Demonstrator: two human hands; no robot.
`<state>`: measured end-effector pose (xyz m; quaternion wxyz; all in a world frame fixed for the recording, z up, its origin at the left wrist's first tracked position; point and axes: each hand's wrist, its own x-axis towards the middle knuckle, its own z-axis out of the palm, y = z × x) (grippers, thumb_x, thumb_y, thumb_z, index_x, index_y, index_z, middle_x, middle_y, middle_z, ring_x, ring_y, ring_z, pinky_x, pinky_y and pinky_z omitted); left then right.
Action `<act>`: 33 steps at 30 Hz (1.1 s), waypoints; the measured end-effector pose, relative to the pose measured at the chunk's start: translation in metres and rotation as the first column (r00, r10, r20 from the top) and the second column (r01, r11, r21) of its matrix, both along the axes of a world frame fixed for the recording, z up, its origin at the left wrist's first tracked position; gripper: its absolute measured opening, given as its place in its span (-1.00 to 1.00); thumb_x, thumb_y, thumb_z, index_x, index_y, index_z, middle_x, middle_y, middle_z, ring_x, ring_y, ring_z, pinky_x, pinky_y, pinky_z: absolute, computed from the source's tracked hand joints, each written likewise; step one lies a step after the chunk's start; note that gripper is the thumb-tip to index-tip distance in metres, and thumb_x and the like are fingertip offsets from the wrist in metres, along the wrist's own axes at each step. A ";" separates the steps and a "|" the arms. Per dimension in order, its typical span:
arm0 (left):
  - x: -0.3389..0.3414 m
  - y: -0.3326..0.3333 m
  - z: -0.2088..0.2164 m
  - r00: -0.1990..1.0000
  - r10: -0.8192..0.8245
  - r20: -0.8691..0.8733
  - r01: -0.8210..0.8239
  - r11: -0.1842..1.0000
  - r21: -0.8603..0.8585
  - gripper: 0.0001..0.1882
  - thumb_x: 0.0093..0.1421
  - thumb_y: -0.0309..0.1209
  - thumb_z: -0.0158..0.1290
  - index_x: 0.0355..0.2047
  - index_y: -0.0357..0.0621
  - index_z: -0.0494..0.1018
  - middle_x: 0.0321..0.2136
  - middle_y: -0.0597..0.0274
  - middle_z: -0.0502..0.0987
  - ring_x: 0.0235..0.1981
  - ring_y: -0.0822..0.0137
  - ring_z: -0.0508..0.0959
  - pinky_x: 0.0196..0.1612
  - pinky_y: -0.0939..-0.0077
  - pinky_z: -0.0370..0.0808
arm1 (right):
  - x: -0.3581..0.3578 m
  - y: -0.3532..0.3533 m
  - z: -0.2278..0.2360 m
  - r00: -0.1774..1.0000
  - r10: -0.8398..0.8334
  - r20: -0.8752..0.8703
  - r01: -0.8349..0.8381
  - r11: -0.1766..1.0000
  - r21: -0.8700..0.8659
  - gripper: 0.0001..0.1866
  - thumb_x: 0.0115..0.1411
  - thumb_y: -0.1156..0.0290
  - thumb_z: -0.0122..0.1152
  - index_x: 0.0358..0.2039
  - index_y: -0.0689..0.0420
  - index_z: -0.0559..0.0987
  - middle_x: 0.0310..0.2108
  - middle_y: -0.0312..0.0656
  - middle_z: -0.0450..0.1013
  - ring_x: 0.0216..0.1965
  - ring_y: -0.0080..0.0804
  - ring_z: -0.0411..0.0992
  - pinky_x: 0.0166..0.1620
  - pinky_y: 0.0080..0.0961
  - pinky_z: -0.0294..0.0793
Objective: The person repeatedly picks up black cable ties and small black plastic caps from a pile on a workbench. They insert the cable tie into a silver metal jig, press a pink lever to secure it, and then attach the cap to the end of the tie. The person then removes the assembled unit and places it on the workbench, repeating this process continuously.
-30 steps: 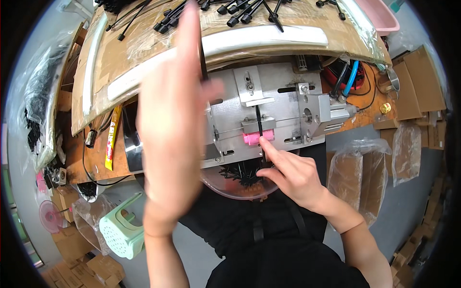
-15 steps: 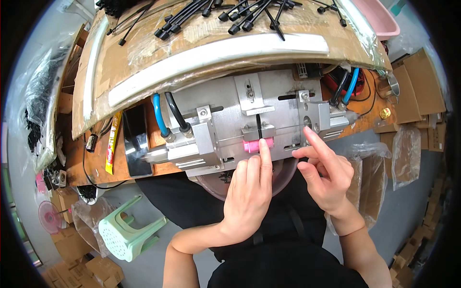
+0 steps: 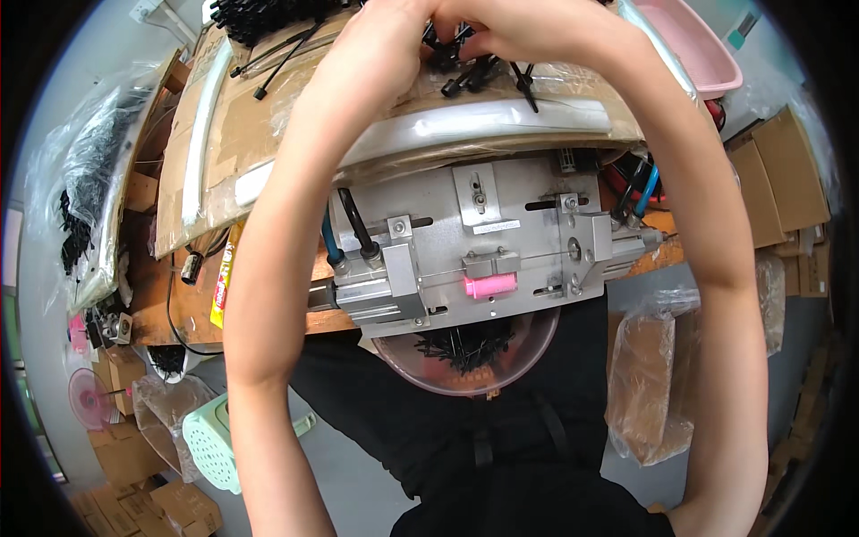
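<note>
Both arms stretch forward over the metal fixture (image 3: 438, 192) to the far side of the cardboard-covered stand. There, my left hand (image 3: 380, 40) is at the top edge, its fingers mostly hidden. Beside it, my right hand (image 3: 501, 25) has curled fingers among thin black sticks with cylindrical ends (image 3: 474, 76); whatever they grip is hard to make out. A bright pink cylinder (image 3: 490, 285) sits at the fixture's near edge, below a small metal block (image 3: 490, 261). No hand touches it. Under the fixture, a translucent pinkish bowl (image 3: 394, 367) holds many black sticks (image 3: 465, 345).
The cardboard stand (image 3: 286, 125) carries white padded strips and a black pile (image 3: 259, 18). Blue and black hoses (image 3: 358, 224) run into the fixture. A pink basin (image 3: 693, 45) is at the far right. A green stool (image 3: 210, 443) and plastic bags (image 3: 644, 376) stand lower down.
Both hands have left the fixture and reached forward to the sticks on the stand. The black stick in the fixture's middle is gone, and the bowl below is now uncovered to view.
</note>
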<state>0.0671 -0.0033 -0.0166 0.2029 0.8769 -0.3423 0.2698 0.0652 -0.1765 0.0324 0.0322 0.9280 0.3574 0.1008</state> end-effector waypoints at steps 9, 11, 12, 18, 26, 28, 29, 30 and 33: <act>-0.039 0.041 0.014 0.980 0.013 -0.196 -0.054 0.977 -0.205 -0.83 0.09 -0.59 0.17 -0.27 -0.23 0.53 -0.36 0.17 0.54 -0.32 0.34 0.52 -0.19 0.50 0.45 | 0.003 -0.014 0.012 0.982 0.182 -0.047 -0.160 0.941 0.297 -0.84 0.07 0.50 0.26 -0.31 0.24 0.63 -0.44 -0.07 0.60 -0.45 -0.31 0.57 -0.36 -0.42 0.53; -0.062 0.049 0.001 0.987 -0.001 -0.158 -0.048 0.949 -0.311 -0.79 0.08 -0.59 0.17 -0.23 -0.23 0.54 -0.39 0.24 0.55 -0.34 0.41 0.49 -0.19 0.55 0.45 | -0.006 -0.021 0.013 0.982 0.160 -0.098 -0.074 0.812 0.580 -0.81 0.12 0.51 0.20 -0.27 0.32 0.60 -0.46 -0.08 0.60 -0.49 -0.39 0.56 -0.42 -0.49 0.54; -0.079 0.047 -0.009 0.995 0.015 -0.097 -0.050 0.927 -0.372 -0.78 0.02 -0.59 0.21 -0.27 -0.25 0.55 -0.45 0.21 0.57 -0.41 0.40 0.49 -0.26 0.54 0.46 | -0.007 -0.025 0.009 0.970 0.158 -0.186 0.026 0.689 0.724 -0.79 0.15 0.50 0.17 -0.24 0.37 0.59 -0.48 -0.08 0.60 -0.51 -0.43 0.55 -0.44 -0.54 0.55; -0.187 0.008 -0.064 0.978 0.185 -0.093 -0.201 0.956 -0.216 -0.32 -0.06 -0.72 0.15 0.17 -0.30 0.37 -0.37 0.16 0.46 -0.33 0.26 0.47 -0.22 0.46 0.45 | -0.068 -0.051 -0.003 0.984 0.126 -0.123 0.073 0.344 0.936 -0.49 0.30 0.11 0.19 0.00 0.35 0.48 -0.12 0.10 0.53 -0.12 -0.26 0.58 -0.19 -0.53 0.67; -0.240 -0.044 -0.116 0.937 0.238 -0.257 -0.212 0.969 0.123 -0.28 -0.01 -0.63 0.05 0.23 -0.50 0.20 -0.33 0.17 0.33 -0.34 0.28 0.37 -0.19 0.48 0.44 | -0.095 -0.063 -0.020 0.980 0.193 -0.049 0.033 0.086 0.996 -0.71 0.35 0.30 0.09 -0.09 0.27 0.51 -0.24 -0.03 0.55 -0.17 -0.29 0.58 -0.25 -0.62 0.63; -0.244 -0.047 -0.115 0.919 0.241 -0.312 -0.212 0.969 0.125 -0.27 0.01 -0.66 0.11 0.24 -0.46 0.19 -0.31 0.14 0.35 -0.31 0.23 0.38 -0.18 0.39 0.42 | -0.106 -0.061 -0.019 0.991 0.129 -0.026 0.011 0.109 0.994 -0.74 0.33 0.35 0.12 -0.09 0.26 0.51 -0.25 -0.05 0.54 -0.20 -0.30 0.56 -0.24 -0.60 0.60; -0.245 -0.048 -0.114 0.909 0.243 -0.340 -0.212 0.969 0.125 -0.26 0.01 -0.67 0.14 0.25 -0.45 0.19 -0.29 0.12 0.36 -0.29 0.21 0.38 -0.17 0.34 0.41 | -0.111 -0.065 -0.020 0.993 0.119 -0.009 -0.008 0.141 0.990 -0.74 0.32 0.37 0.12 -0.08 0.27 0.51 -0.24 -0.05 0.54 -0.22 -0.32 0.55 -0.24 -0.60 0.58; -0.243 -0.050 -0.113 0.914 0.232 -0.333 -0.203 0.972 0.120 -0.26 0.02 -0.67 0.14 0.25 -0.45 0.19 -0.29 0.12 0.36 -0.29 0.21 0.38 -0.17 0.35 0.41 | -0.117 -0.071 -0.023 0.995 0.104 0.007 -0.025 0.176 0.984 -0.75 0.32 0.39 0.12 -0.07 0.27 0.50 -0.22 -0.04 0.54 -0.24 -0.34 0.54 -0.24 -0.61 0.55; -0.239 -0.051 -0.112 0.929 0.210 -0.305 -0.181 0.976 0.122 -0.27 0.02 -0.66 0.11 0.25 -0.48 0.18 -0.31 0.14 0.35 -0.30 0.23 0.39 -0.17 0.40 0.42 | -0.139 -0.083 -0.039 0.997 0.069 0.042 -0.059 0.278 0.959 -0.75 0.31 0.44 0.12 -0.05 0.29 0.48 -0.19 -0.03 0.54 -0.31 -0.40 0.51 -0.24 -0.63 0.49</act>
